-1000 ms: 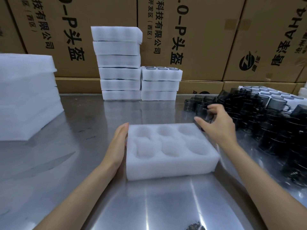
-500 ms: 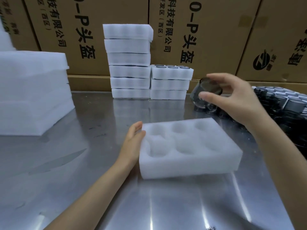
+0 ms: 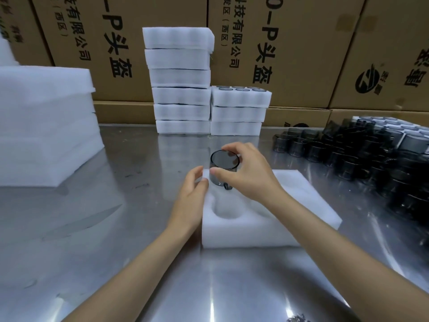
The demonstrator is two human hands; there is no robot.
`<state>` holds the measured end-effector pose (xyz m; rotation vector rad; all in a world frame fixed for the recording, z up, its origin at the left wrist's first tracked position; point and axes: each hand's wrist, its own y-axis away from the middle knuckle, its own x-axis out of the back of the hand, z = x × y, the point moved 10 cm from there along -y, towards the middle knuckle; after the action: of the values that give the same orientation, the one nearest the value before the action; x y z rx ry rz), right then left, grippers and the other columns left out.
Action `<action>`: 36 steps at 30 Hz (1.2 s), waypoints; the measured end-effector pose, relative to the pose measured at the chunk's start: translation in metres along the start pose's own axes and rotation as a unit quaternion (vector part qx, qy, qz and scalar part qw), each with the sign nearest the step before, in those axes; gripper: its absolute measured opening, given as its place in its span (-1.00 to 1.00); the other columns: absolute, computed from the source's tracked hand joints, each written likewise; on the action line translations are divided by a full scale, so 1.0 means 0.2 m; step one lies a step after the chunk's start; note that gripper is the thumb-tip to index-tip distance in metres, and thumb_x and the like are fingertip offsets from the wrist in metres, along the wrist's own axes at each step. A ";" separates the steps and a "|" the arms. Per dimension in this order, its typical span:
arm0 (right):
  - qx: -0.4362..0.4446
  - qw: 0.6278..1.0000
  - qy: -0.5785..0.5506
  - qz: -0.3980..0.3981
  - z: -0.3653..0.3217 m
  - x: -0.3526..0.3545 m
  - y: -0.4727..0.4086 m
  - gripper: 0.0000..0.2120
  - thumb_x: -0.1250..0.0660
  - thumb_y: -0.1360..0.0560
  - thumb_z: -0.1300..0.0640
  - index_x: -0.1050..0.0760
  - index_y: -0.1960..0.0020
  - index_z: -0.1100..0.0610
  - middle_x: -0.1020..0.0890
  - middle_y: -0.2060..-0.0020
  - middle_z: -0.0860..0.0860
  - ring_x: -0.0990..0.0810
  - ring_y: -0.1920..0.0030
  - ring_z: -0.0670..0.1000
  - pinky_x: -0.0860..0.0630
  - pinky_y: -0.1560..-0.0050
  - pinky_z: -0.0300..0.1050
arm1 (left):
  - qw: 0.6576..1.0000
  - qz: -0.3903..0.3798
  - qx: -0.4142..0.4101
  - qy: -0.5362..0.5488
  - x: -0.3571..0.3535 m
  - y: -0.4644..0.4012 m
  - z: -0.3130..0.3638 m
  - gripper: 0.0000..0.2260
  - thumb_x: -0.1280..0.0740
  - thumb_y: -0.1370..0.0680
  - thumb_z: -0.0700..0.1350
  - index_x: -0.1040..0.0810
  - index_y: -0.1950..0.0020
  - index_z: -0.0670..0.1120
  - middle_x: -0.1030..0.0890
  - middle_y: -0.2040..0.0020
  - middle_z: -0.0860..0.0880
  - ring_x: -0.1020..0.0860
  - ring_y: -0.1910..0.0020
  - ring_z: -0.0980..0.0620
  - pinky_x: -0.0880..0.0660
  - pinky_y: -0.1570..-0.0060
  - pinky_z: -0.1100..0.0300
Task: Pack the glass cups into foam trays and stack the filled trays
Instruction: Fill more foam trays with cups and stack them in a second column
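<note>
Both forearms reach forward from the near edge of the table, bare to the wrist. The right hand (image 3: 248,175) is raised, palm down, thumb and fingers curled round the rim of a dark glass cup (image 3: 224,165) which it grips from above (thumb on the near side). The left hand (image 3: 190,196) lies lower, fingers straight and together, pressed flat against the left edge of the foam tray (image 3: 301,205).

Cup carried from pile to tray.
The right hand (image 3: 249,176) lifted a dark smoked glass cup (image 3: 224,167) off the pile and brought it over the white foam tray's (image 3: 301,205) far-left pocket.
</note>
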<state>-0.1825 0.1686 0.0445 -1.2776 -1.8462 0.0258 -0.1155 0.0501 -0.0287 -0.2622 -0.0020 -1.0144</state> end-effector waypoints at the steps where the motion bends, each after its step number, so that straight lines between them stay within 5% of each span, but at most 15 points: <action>1: 0.002 1.000 0.002 -0.005 0.00 0.00 0.00 -0.49 -0.47 -0.34 -0.11 -0.45 -0.24 -0.04 -0.42 -0.03 -0.16 -0.41 0.09 -0.32 -0.31 0.16 -0.56 | 1.000 -0.001 -0.001 0.000 0.00 0.00 0.00 -0.68 -0.12 -0.63 -0.15 -0.34 -0.39 0.00 -0.41 -0.33 0.10 -0.37 -0.24 0.19 -0.24 -0.17 0.29; 9: 0.019 0.998 0.011 -0.063 -0.02 -0.02 0.00 -0.48 -0.47 -0.38 -0.01 -0.45 -0.31 -0.05 -0.48 -0.05 -0.15 -0.46 -0.04 -0.16 -0.35 0.00 -0.32 | 1.000 -0.007 -0.013 -0.010 -0.01 0.00 0.01 -0.67 -0.10 -0.64 -0.16 -0.33 -0.41 -0.02 -0.39 -0.30 0.14 -0.34 -0.22 0.24 -0.21 -0.08 0.44; 13: 0.003 0.996 0.016 -0.091 0.01 -0.05 0.02 -0.45 -0.46 -0.38 -0.05 -0.45 -0.34 -0.02 -0.53 -0.10 -0.12 -0.50 -0.09 -0.10 -0.48 -0.15 -0.12 | 1.000 -0.005 -0.018 -0.012 -0.01 0.00 0.01 -0.67 -0.10 -0.64 -0.19 -0.37 -0.40 -0.07 -0.41 -0.38 0.01 -0.37 -0.34 0.10 -0.26 -0.37 0.17; 16: -0.001 0.996 0.020 -0.092 0.02 -0.06 0.02 -0.46 -0.45 -0.38 -0.06 -0.46 -0.33 -0.01 -0.54 -0.11 -0.11 -0.52 -0.09 -0.08 -0.49 -0.17 -0.03 | 1.000 -0.007 -0.013 -0.007 -0.01 0.00 0.00 -0.67 -0.10 -0.64 -0.18 -0.38 -0.40 -0.05 -0.42 -0.37 -0.01 -0.38 -0.35 0.06 -0.27 -0.40 0.02; 20: 0.009 0.995 0.029 -0.091 0.01 -0.07 0.04 -0.46 -0.44 -0.39 -0.08 -0.44 -0.34 -0.03 -0.54 -0.13 -0.12 -0.51 -0.11 -0.09 -0.49 -0.16 -0.02 | 1.000 -0.010 -0.018 -0.005 -0.01 0.00 0.00 -0.67 -0.10 -0.64 -0.16 -0.38 -0.40 -0.04 -0.42 -0.38 0.00 -0.37 -0.35 0.08 -0.26 -0.41 0.04; 24: 0.026 0.996 0.030 -0.079 -0.02 -0.03 0.05 -0.45 -0.35 -0.47 -0.13 -0.36 -0.41 -0.03 -0.46 -0.29 -0.14 -0.39 -0.31 -0.12 -0.35 -0.31 -0.14 | 0.999 -0.006 -0.031 -0.035 0.00 0.01 0.01 -0.67 -0.09 -0.65 -0.05 -0.36 -0.41 0.03 -0.37 -0.40 0.10 -0.30 -0.37 0.21 -0.18 -0.35 0.27; 29: 0.046 0.993 0.079 -0.070 -0.01 0.09 0.10 -0.55 -0.08 -0.58 0.13 -0.26 -0.47 -0.06 -0.28 -0.44 -0.23 -0.15 -0.45 -0.23 -0.08 -0.41 -0.28 | 0.990 -0.009 -0.107 -0.088 0.04 0.03 0.11 -0.66 -0.07 -0.65 0.04 -0.37 -0.41 0.08 -0.36 -0.40 0.19 -0.25 -0.33 0.37 -0.11 -0.22 0.59; 33: 0.071 0.973 0.148 -0.162 0.04 0.03 0.19 -0.53 -0.03 -0.60 0.15 -0.17 -0.51 -0.04 -0.14 -0.49 -0.24 0.02 -0.48 -0.25 0.06 -0.40 -0.34 | 0.960 -0.031 -0.208 -0.185 0.03 0.08 0.22 -0.58 -0.02 -0.58 0.08 -0.45 -0.36 0.04 -0.43 -0.37 0.17 -0.30 -0.39 0.25 -0.16 -0.43 0.23; 36: 0.059 0.956 0.181 -0.223 0.07 -0.04 0.23 -0.53 0.01 -0.62 0.09 -0.12 -0.52 -0.06 -0.10 -0.50 -0.24 0.03 -0.49 -0.24 -0.01 -0.41 -0.27 | 0.936 -0.043 -0.232 -0.263 0.01 0.10 0.24 -0.56 0.01 -0.57 0.13 -0.57 -0.23 0.05 -0.47 -0.27 0.24 -0.32 -0.39 0.22 -0.09 -0.44 0.21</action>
<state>-0.1568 0.1895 0.0096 -0.7032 -1.7376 -0.3173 -0.0925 0.0682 0.0130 -0.9688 -0.2643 -0.9973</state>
